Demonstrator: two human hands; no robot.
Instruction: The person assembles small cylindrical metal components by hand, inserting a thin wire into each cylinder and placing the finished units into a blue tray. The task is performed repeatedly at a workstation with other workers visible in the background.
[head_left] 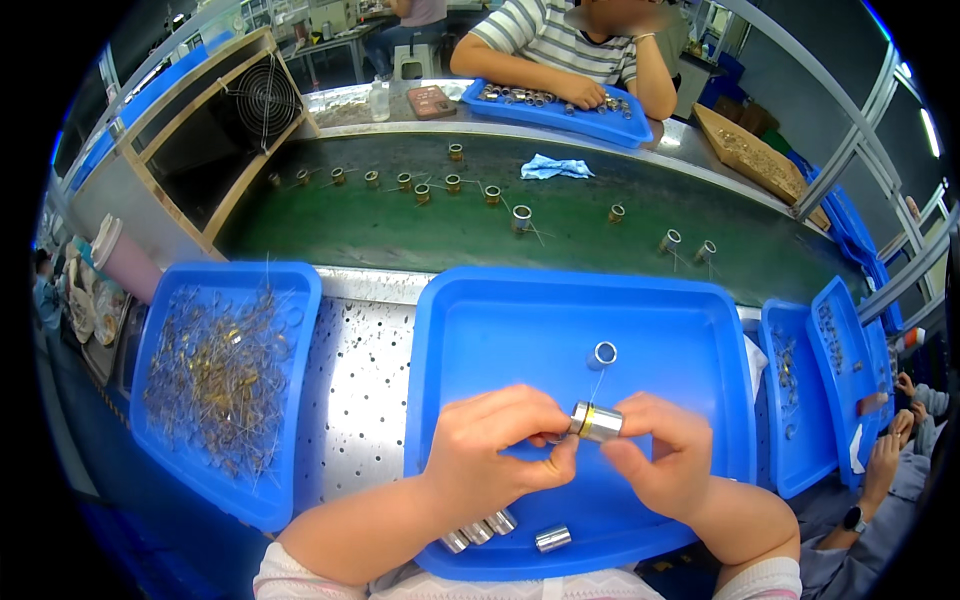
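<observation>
Above the large blue tray (pixel 570 300), both my hands hold a short silver metal cylinder with a yellow band (pixel 597 422). My left hand (pixel 500 445) pinches its left end between thumb and fingers; my right hand (pixel 662 450) grips the right end. A thin wire rises from near the yellow band. Just beyond my hands, a small open-ended metal sleeve (pixel 603 354) stands upright in the tray. Close to my left forearm lie several metal cylinders (pixel 478 531) in a row, partly hidden, and a single cylinder (pixel 552 539) rests on its side nearby.
At left, a blue tray (pixel 305 300) holds a tangle of wired, brassy parts. Beyond runs a green conveyor belt (pixel 400 235) with several wired metal rings and a blue cloth (pixel 556 167). Across it, a person's hand (pixel 583 92) works over another tray. More blue trays (pixel 795 460) stand right.
</observation>
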